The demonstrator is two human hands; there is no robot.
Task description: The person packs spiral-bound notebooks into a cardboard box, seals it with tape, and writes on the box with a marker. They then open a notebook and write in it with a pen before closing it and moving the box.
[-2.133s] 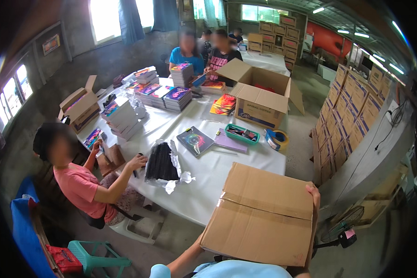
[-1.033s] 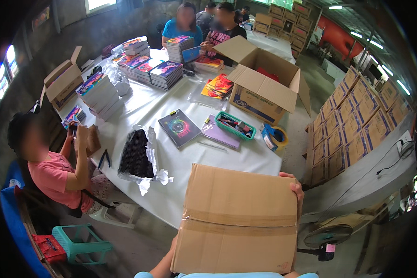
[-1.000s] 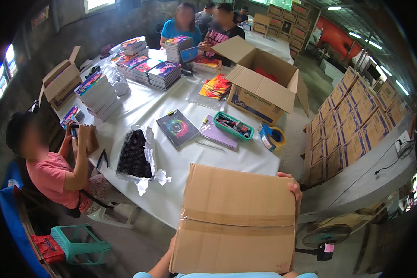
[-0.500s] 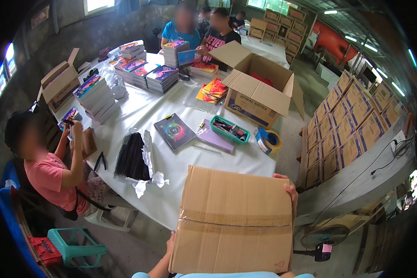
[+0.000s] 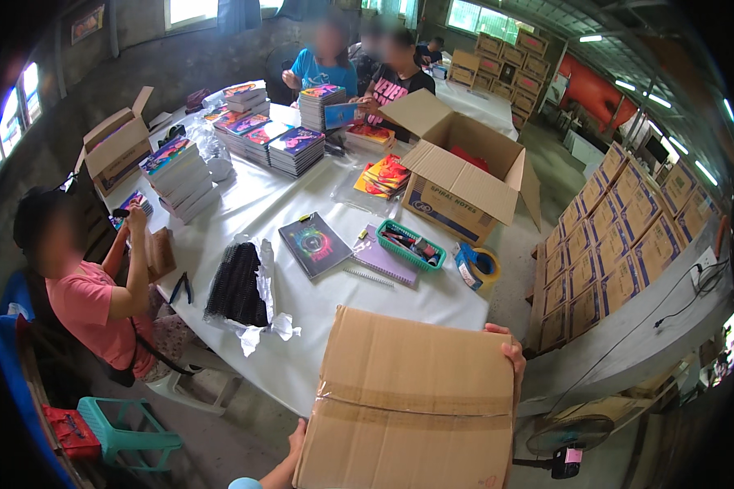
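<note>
A closed cardboard box (image 5: pixel 412 407) fills the lower middle of the view, with brown tape across its seam. My left hand (image 5: pixel 296 440) grips its left side low down, the fingers mostly behind the edge. At the far right corner my right hand (image 5: pixel 510 349) wraps its fingers round the box. The box is in front of me at the near edge of the white-covered table (image 5: pixel 457 306). Just beyond it lie a dark spiral notebook (image 5: pixel 313 246), a purple notebook (image 5: pixel 386 259), a green basket (image 5: pixel 411 244) of small tools, and rolls of tape (image 5: pixel 477 265).
An open carton (image 5: pixel 453 200) stands at the table's far right, near stacks of books (image 5: pixel 292 151). Black binding coils (image 5: pixel 238 281) lie to the left. A seated person in pink (image 5: pixel 98 301) works there. Cartons (image 5: pixel 612 220) are piled at right above a fan (image 5: pixel 569 444).
The box sits slightly lower in the picture, still between both hands. The view has shifted a little. The person in pink has moved their hands slightly.
</note>
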